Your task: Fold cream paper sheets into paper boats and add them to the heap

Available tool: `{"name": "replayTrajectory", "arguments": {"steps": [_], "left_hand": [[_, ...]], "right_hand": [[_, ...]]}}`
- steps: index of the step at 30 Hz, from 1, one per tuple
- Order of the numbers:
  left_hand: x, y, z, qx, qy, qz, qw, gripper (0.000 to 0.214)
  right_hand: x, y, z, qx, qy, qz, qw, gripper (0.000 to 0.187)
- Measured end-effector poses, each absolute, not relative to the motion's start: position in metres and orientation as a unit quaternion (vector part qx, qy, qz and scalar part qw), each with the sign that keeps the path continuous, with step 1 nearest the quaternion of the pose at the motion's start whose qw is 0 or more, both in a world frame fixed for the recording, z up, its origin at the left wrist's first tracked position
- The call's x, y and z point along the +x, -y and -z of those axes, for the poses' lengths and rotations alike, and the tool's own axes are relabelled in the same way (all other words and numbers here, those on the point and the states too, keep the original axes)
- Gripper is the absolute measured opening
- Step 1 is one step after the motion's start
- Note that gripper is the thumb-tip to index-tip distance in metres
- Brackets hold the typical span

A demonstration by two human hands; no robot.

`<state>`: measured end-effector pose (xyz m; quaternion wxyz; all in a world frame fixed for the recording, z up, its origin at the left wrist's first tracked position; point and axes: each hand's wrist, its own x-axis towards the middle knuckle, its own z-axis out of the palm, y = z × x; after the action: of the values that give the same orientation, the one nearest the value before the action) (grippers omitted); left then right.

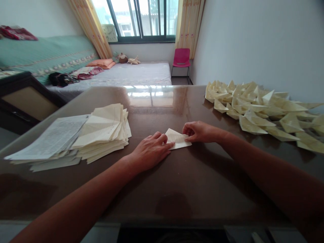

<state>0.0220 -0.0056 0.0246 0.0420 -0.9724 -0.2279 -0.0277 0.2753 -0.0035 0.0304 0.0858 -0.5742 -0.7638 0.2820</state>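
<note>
A small folded sheet of cream paper [177,139] lies on the glossy brown table, with a peaked top edge and a straight lower edge. My left hand [152,150] holds its left corner, the thumb lying on top and the fingers curled at the edge. At the opposite corner, my right hand [197,131] pinches the paper between thumb and bent fingers. Parts of both corners are hidden beneath the fingers.
Stacks of cream paper [101,130] and printed sheets [50,135] sit on the table's left. Many folded paper boats [253,104] crowd the right side by the wall. Beyond the table [162,189] stand a bed [141,74] and a pink chair [181,58].
</note>
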Motion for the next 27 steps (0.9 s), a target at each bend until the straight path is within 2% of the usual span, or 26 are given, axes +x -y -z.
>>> {"name": "replayTrajectory", "arguments": {"steps": [8, 14, 18, 27], "left_hand": [[0.022, 0.005, -0.023, -0.972, 0.229, 0.029, 0.036, 0.033], [0.022, 0.005, -0.023, -0.972, 0.23, 0.026, 0.038, 0.034], [0.022, 0.005, -0.024, -0.972, 0.229, 0.027, 0.042, 0.034], [0.019, 0.005, -0.024, -0.971, 0.228, 0.02, 0.068, 0.024]], "right_hand": [[0.277, 0.003, -0.034, -0.578, 0.754, -0.304, 0.078, 0.016], [0.265, 0.011, -0.037, -0.597, 0.787, -0.149, 0.04, 0.011], [0.263, 0.02, -0.045, -0.553, 0.829, -0.081, -0.012, 0.014], [0.262, 0.034, -0.058, -0.454, 0.889, -0.031, -0.056, 0.018]]}}
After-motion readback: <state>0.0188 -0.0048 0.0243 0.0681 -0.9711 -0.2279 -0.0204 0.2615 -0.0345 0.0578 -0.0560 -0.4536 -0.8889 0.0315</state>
